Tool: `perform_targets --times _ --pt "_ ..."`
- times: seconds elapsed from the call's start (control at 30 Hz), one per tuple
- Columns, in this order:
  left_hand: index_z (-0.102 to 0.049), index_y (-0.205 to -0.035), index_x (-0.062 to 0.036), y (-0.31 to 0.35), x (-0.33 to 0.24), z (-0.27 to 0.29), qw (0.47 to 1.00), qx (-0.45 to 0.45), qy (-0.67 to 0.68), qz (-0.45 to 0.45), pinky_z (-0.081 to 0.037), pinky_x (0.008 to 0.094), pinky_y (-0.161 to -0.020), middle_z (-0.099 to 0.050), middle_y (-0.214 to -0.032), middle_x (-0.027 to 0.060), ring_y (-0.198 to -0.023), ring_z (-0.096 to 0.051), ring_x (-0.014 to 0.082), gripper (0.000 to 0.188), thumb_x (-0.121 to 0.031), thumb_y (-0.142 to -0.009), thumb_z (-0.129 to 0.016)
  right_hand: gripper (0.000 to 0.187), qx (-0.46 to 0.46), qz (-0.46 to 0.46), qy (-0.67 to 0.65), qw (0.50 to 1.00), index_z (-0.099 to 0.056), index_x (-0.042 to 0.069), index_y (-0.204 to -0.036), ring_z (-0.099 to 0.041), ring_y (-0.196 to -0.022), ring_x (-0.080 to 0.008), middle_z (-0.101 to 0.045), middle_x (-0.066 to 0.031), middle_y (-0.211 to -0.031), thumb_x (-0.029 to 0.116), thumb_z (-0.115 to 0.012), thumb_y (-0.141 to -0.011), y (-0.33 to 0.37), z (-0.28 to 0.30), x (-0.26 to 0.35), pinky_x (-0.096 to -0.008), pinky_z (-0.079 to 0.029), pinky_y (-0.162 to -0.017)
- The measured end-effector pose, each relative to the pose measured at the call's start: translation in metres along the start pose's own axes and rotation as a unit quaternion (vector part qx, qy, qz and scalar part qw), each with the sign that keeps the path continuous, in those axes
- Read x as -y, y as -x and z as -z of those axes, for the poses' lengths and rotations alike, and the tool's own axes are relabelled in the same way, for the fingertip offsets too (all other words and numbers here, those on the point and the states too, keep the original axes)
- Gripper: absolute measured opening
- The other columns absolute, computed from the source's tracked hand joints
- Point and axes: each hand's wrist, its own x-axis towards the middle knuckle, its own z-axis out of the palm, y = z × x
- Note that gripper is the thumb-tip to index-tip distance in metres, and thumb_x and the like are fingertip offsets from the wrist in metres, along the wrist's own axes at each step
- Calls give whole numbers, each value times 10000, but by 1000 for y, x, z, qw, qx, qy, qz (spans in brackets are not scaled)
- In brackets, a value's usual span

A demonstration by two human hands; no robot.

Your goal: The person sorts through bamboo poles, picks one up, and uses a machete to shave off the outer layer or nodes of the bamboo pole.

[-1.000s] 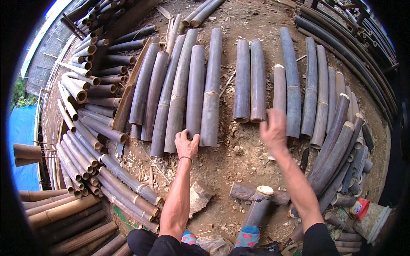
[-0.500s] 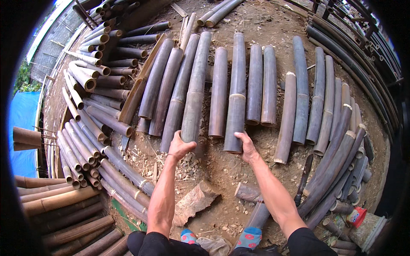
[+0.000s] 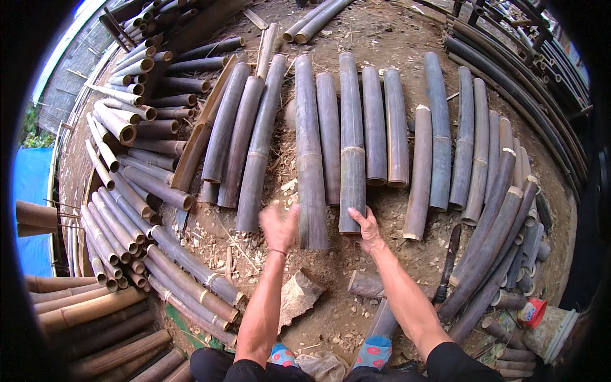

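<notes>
A row of cut dark bamboo poles lies side by side on the dirt in front of me. My right hand (image 3: 367, 230) is closed at the near end of a bamboo pole (image 3: 352, 127) in the middle, its thumb on top and its other fingers mostly hidden. Just left of that, another bamboo pole (image 3: 310, 184) reaches nearer to me than its neighbours. My left hand (image 3: 278, 227) is at this pole's left edge, blurred by motion; whether it touches the pole is unclear. Between these two lies a shorter bamboo pole (image 3: 328, 140).
Stacked bamboo tubes (image 3: 137, 235) crowd the left side. A long knife (image 3: 449, 264) lies to the right, beside more bamboo poles (image 3: 490, 245). Near my feet are a split log piece (image 3: 300, 296) and wood chips. A bucket (image 3: 552, 334) stands at the lower right.
The pole at my left hand has shifted right and toward me, now close beside the middle ones. My left hand has moved slightly right, its grip loosened; the right hand stays at its pole.
</notes>
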Motion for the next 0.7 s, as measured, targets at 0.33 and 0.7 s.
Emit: perform_targets --times 0.33,0.7 --pt "-402 -1261 15 -60 73 73 966 174 187 24 -549 427 -800 -632 -1009 173 -852 -657 318 779 -257 -642 -788 756 -42 8 155 987 -458 -42 -1244 -595 -951 -195 -596 -148 -1065 380 -768 -698 -2 2 -14 -350 -528 -769" --pt "-464 -1241 -23 -8 36 61 823 270 485 121 -552 424 -810 -613 -1036 126 -883 -638 258 611 -167 -720 -749 529 -152 362 490 778 -439 -27 -1234 -480 -1083 -310 -489 -201 -1121 253 -605 -817 52 -59 4 -451 -410 -964"
